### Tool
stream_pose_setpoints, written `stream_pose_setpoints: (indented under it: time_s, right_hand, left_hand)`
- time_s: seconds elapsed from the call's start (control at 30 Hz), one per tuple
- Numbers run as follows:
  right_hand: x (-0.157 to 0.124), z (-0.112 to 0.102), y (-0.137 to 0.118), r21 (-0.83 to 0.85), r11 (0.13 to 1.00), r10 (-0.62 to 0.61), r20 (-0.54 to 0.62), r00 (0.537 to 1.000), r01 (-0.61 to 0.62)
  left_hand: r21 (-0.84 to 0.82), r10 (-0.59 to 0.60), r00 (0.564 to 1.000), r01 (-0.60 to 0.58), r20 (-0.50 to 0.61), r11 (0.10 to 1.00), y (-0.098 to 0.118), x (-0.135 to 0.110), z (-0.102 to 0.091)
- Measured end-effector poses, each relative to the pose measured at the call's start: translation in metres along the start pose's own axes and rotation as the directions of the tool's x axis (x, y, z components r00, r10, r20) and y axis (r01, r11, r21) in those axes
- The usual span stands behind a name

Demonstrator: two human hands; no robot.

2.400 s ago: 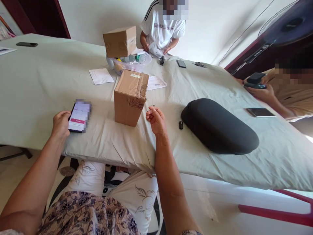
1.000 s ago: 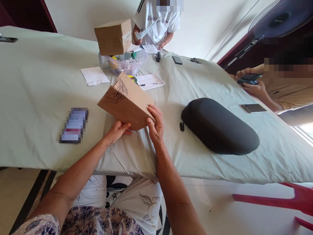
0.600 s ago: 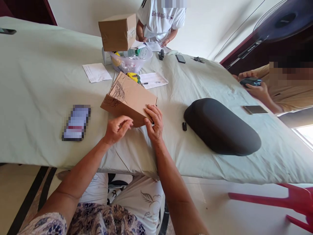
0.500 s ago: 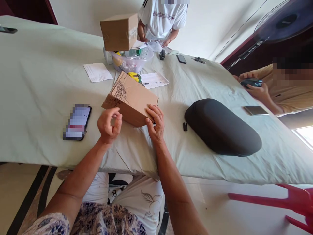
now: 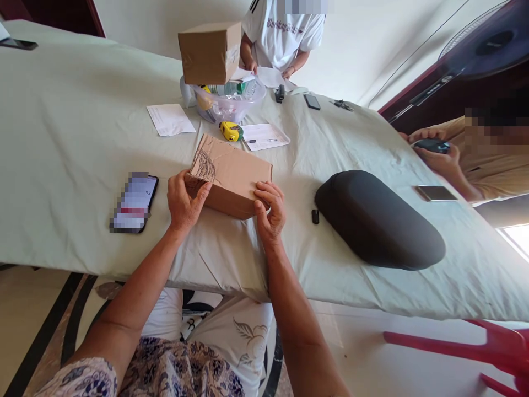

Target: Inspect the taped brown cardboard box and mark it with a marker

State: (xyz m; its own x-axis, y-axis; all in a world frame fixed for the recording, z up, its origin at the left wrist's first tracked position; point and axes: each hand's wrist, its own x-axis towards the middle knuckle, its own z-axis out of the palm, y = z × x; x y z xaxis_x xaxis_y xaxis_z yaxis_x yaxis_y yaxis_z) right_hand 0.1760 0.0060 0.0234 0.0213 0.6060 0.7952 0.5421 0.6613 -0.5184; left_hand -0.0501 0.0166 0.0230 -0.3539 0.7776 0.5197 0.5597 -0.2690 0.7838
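A brown cardboard box (image 5: pixel 235 173) with black scribbles on its left top rests on the cloth-covered table in front of me. My left hand (image 5: pixel 184 201) grips its left end, thumb on the near upper edge and fingers round the side. At the right end, my right hand (image 5: pixel 270 212) holds the corner with its fingers over the top edge. Just beyond the box lies a yellow tape measure (image 5: pixel 230 131), beside a white paper with a pen (image 5: pixel 262 140). Left of my left hand is a phone (image 5: pixel 134 204) with a lit screen.
A dark rounded case (image 5: pixel 380 220) and a small black object (image 5: pixel 315 216) lie to the right. Behind, a second cardboard box (image 5: pixel 209 55) sits on a plastic basin (image 5: pixel 231 105) holding bottles. Two people are at the table, one holding a dark computer mouse (image 5: pixel 432 145). A red chair (image 5: pixel 487 342) stands below right.
My left hand, raised off the box before, has come down onto its left end. The box now lies flatter, and the tape measure shows fully behind it.
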Motion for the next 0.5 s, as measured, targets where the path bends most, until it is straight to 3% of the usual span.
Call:
stream_pose_setpoints:
  time_s: [0.2, 0.5]
  right_hand:
    - [-0.003, 0.011, -0.003, -0.131, 0.991, -0.051, -0.073, 0.996, 0.041]
    - [-0.006, 0.019, -0.015, -0.269, 0.963, -0.045, -0.132, 0.99, 0.008]
  left_hand:
    - [-0.092, -0.1, 0.994, 0.104, 0.054, 0.99, 0.004, -0.006, 0.008]
    - [-0.069, -0.066, 0.996, 0.07, 0.058, 0.995, 0.018, -0.02, 0.016]
